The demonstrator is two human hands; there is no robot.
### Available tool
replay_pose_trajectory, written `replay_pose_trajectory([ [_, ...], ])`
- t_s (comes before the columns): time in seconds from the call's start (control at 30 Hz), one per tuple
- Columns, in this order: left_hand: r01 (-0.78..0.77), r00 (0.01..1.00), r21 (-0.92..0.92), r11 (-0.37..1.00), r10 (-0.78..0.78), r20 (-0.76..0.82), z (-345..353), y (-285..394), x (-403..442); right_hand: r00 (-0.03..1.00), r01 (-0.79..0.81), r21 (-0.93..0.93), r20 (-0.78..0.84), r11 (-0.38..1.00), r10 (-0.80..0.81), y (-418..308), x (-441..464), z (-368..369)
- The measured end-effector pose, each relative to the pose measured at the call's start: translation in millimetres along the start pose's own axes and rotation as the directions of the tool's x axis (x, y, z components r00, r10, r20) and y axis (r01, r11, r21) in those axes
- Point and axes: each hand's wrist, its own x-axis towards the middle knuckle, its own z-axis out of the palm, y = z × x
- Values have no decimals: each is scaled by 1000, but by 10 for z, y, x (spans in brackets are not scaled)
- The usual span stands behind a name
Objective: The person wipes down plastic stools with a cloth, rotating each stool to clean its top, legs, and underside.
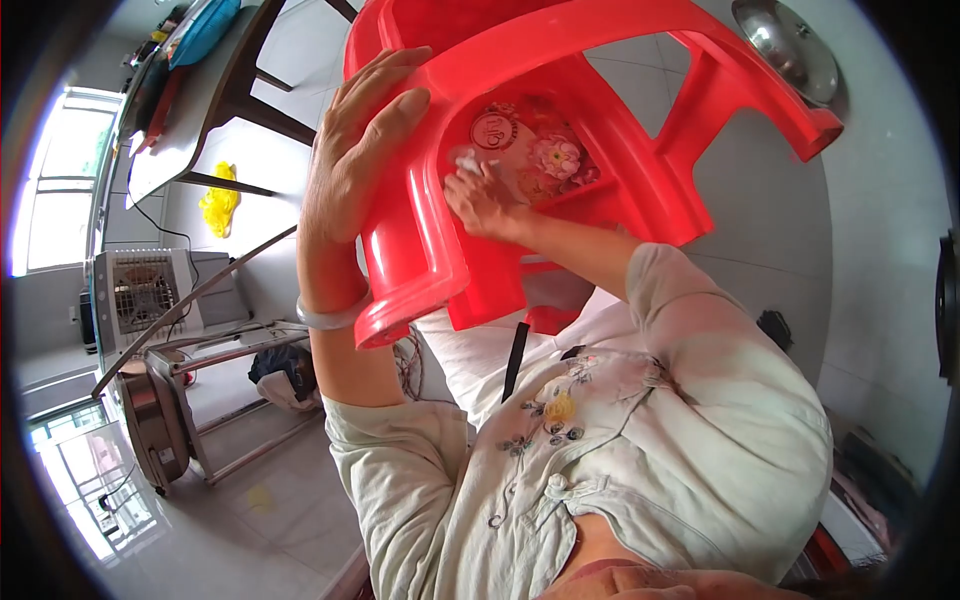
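A red plastic chair (400, 235) is tilted in front of me, over my lap. My left hand (365, 140), with a pale bangle on its wrist, grips the chair's side, thumb and fingers over the red edge. Inside the frame is a panel printed with pink flowers (556, 157) and a round emblem. My right hand (482, 200) is closed on a small crumpled white wipe (470, 160), at the left part of this panel. Whether it is cloth or tissue cannot be made out.
Left are a table (225, 95), a yellow bag (220, 200) on the floor, a heater (148, 290) and a metal frame (220, 400) with a dark bundle (283, 375). A round metal lid (790, 50) lies top right near the wall (885, 190).
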Motion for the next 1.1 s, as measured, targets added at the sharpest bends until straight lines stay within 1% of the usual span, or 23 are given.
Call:
replay_pose_trajectory([
  [0.03,10,1000,2,1000,-10,2,6,9,-2,998,66,15,12,998,-67,-90,-123,-78],
  [0.07,18,1000,5,1000,-18,5,7,12,-1,998,65,11,13,998,-65,-204,-213,-245],
  [0.1,13,1000,2,1000,-13,4,-6,-18,2,974,22,88,222,996,-41,-312,-292,-429],
  [0.13,22,999,-48,999,-21,24,-29,-72,-3,907,-36,156,421,987,-33,-409,-375,-572],
  [0.17,32,999,-93,995,-28,42,-44,-99,-9,908,-33,152,417,988,-34,-462,-515,-640],
  [0.23,21,999,-94,995,-19,25,-70,-97,-40,965,126,307,185,943,-189,-489,-735,-761],
  [0.27,20,1000,-99,995,-19,16,-80,-100,-53,964,132,306,180,943,-194,-488,-747,-794],
  [0.37,-73,997,-86,994,73,-2,-49,-203,-16,966,72,265,221,961,-133,-487,-725,-764],
  [0.4,-74,997,-87,993,74,-4,-38,-262,-7,985,-46,212,173,976,9,-462,-635,-611],
  [0.43,-257,966,47,965,257,6,-28,-327,-7,982,-167,165,118,972,149,-427,-537,-498],
  [0.47,-427,903,178,886,428,39,-27,-355,-7,982,-164,164,117,973,146,-372,-390,-515],
  [0.53,-402,915,158,902,401,40,-46,-308,16,932,-121,62,351,991,92,-262,-69,-641],
  [0.6,-384,923,134,914,381,45,-52,-280,23,925,-140,81,367,987,101,-181,68,-576],
  [0.67,-181,982,-80,980,184,32,-60,-282,12,916,-159,96,385,983,110,-155,70,-619],
  [0.77,-147,988,-80,986,149,28,-68,-281,14,936,-112,123,347,986,63,-225,-151,-687],
  [0.8,-152,988,-81,985,155,27,-71,-283,21,964,-127,101,248,987,99,-301,-306,-648],
  [0.83,-294,956,67,953,293,25,-74,-296,13,980,-145,83,147,986,132,-349,-421,-636],
  [0.87,-423,905,213,881,424,44,-78,-300,11,981,-143,81,147,986,130,-347,-474,-688],
  [0.93,-402,915,162,901,400,43,-67,-302,10,943,107,245,283,964,-177,-333,-544,-781],
  [0.97,-379,926,111,919,376,47,-55,-300,10,942,108,247,285,963,-178,-349,-514,-782],
  [1.0,-376,927,109,920,373,46,-49,-296,20,965,-12,195,258,981,-40,-378,-453,-763],
  [1.03,-432,901,170,885,431,49,-43,-286,38,969,-136,147,224,980,100,-399,-399,-732],
  [1.1,-485,872,236,842,487,53,-37,-278,54,958,-186,155,249,970,144,-309,-221,-577],
])
